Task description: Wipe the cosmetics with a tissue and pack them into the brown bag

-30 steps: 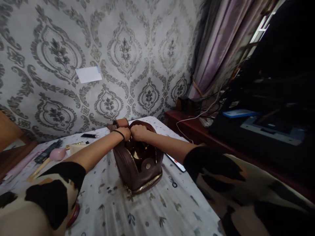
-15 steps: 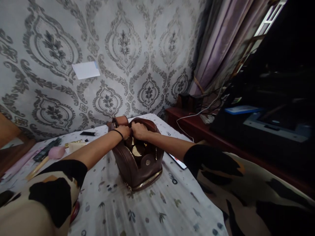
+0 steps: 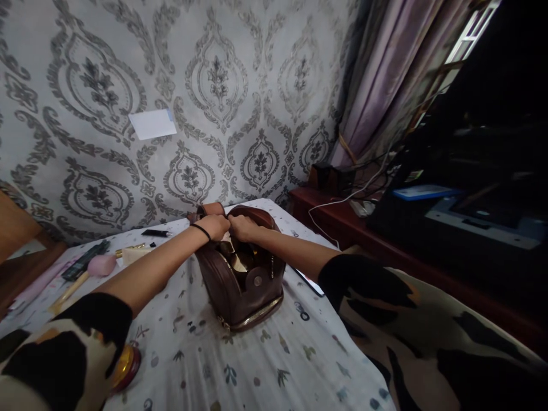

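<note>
A dark brown leather handbag [image 3: 252,305] stands on the patterned white cloth, its zipped top gaping. Gold-coloured round items [image 3: 240,261] show inside it. My left hand [image 3: 217,226], with a black band at the wrist, is closed at the far left of the bag's opening. Right beside it, my right hand [image 3: 242,228] is closed too, fingertips pointing down into the far part of the opening. Both sets of fingertips almost meet; what they pinch is hidden behind the knuckles. A snap button [image 3: 257,281] shows on the bag's near flap.
On the left lie a pink sponge-like head on a wooden handle [image 3: 101,265], a black pen-like item [image 3: 156,233] and a dark green pack [image 3: 85,260]. A red-and-gold round container [image 3: 127,368] is by my left sleeve. A phone-like slab [image 3: 309,282] lies right of the bag.
My left hand has shifted slightly right, closer to my right hand, and my left forearm has lifted a little. More of the red-and-gold container shows. The bag stays in place.
</note>
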`<state>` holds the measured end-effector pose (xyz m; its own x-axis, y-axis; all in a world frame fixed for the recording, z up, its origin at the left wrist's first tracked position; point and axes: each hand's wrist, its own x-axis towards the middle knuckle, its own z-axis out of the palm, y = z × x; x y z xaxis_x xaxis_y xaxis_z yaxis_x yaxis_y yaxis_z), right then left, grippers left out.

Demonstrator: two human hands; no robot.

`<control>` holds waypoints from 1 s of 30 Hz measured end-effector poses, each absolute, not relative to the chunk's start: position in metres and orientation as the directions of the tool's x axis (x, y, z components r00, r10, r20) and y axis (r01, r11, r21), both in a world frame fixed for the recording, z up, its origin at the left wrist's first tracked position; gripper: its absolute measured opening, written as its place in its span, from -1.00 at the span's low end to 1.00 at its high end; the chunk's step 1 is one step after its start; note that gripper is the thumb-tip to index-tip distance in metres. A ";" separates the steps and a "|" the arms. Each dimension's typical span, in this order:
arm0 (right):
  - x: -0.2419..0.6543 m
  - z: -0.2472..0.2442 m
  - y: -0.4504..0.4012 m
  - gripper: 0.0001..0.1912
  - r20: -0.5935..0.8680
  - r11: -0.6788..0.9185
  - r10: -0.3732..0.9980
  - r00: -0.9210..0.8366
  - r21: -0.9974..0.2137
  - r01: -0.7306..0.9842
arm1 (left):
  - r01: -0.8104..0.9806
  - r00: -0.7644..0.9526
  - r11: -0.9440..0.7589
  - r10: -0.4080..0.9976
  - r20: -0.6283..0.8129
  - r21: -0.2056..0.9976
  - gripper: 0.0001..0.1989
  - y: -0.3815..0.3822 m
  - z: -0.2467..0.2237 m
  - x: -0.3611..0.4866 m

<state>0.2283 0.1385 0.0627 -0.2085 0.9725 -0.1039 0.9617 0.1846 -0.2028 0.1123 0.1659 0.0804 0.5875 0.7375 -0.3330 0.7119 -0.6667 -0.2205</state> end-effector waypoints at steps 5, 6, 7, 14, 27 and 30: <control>0.229 0.060 0.145 -0.62 -0.119 0.179 0.971 -0.206 -0.200 0.963 | 0.678 0.600 -0.710 0.684 -0.416 -0.190 -0.79 0.147 0.083 0.115; 0.229 0.059 0.145 -0.62 -0.124 0.179 0.971 -0.206 -0.199 0.964 | 0.675 0.613 -0.714 0.682 -0.398 -0.183 -0.78 0.143 0.082 0.114; 0.229 0.059 0.146 -0.62 -0.130 0.179 0.970 -0.207 -0.197 0.964 | 0.675 0.624 -0.716 0.683 -0.379 -0.178 -0.76 0.141 0.082 0.113; 0.229 0.072 0.138 -0.63 -0.158 0.186 0.966 -0.206 -0.133 0.974 | 0.680 0.631 -0.709 0.695 -0.344 -0.184 -0.76 0.135 0.083 0.110; 0.236 0.091 0.083 -0.62 -0.136 0.309 0.945 -0.298 0.066 0.949 | 0.648 0.681 -0.729 0.684 -0.261 -0.221 -0.50 0.132 0.072 0.102; 0.237 0.092 0.087 -0.55 -0.196 0.309 0.937 -0.290 0.075 0.948 | 0.644 0.675 -0.731 0.682 -0.282 -0.224 -0.52 0.132 0.072 0.104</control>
